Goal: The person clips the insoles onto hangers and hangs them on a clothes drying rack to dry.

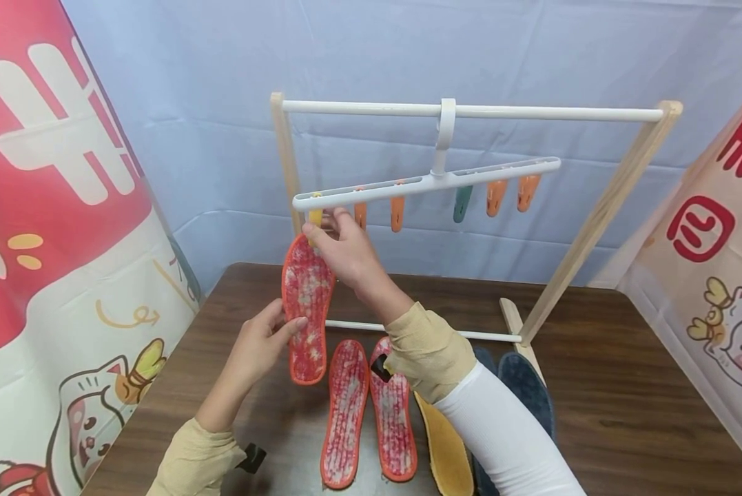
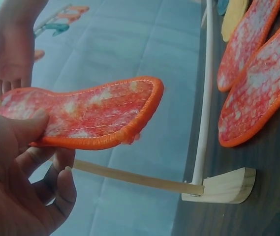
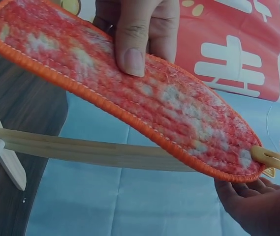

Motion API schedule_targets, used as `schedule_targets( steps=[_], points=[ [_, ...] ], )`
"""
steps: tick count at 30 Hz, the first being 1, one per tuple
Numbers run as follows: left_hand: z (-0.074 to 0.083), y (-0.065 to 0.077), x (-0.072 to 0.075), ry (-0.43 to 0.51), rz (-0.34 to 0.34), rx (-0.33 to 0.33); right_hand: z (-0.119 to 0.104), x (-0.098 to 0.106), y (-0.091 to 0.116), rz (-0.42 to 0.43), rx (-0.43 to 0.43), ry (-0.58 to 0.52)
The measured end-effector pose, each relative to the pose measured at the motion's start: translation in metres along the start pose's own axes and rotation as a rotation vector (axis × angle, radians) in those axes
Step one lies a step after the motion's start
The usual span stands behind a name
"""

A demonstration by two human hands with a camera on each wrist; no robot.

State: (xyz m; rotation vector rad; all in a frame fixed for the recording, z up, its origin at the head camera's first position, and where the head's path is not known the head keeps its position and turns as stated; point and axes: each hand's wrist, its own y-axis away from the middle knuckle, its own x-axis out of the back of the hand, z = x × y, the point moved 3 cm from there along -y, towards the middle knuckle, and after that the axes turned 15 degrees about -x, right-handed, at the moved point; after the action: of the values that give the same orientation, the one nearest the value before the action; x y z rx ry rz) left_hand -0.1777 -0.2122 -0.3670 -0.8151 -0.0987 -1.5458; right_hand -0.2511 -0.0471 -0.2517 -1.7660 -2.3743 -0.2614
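Red insole [image 1: 308, 296], nearly upright lengthwise, hangs below right fingers [image 1: 344, 225] pinching the yellow clip [image 1: 315, 216]; left fingers [image 1: 272, 313] pinch its left edge.

left hand [image 1: 265, 341] pinching, forearm [image 1: 224, 396] toward seven o'clock; right hand [image 1: 351, 253] higher, between one and two o'clock from left, thumb [image 1: 318, 235] extended.

insole [image 1: 309, 296]: fuzzy stitched cloth | clip [image 3: 261, 153]: smooth plastic | hanger [image 1: 408, 186]: smooth plastic | rack post [image 1: 599, 227]: matt wood
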Motion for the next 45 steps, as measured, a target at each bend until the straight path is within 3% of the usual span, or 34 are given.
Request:
schedule_targets(
  steps=[20,45],
  points=[
    [-0.009,-0.002,-0.001,-0.061,0.024,0.024,0.029,0.005,0.010,0.003,0.010,0.156],
    [-0.021,-0.001,-0.001,-0.095,0.035,0.050,0.049,0.009,0.012,0.000,-0.020,0.192]
  ],
)
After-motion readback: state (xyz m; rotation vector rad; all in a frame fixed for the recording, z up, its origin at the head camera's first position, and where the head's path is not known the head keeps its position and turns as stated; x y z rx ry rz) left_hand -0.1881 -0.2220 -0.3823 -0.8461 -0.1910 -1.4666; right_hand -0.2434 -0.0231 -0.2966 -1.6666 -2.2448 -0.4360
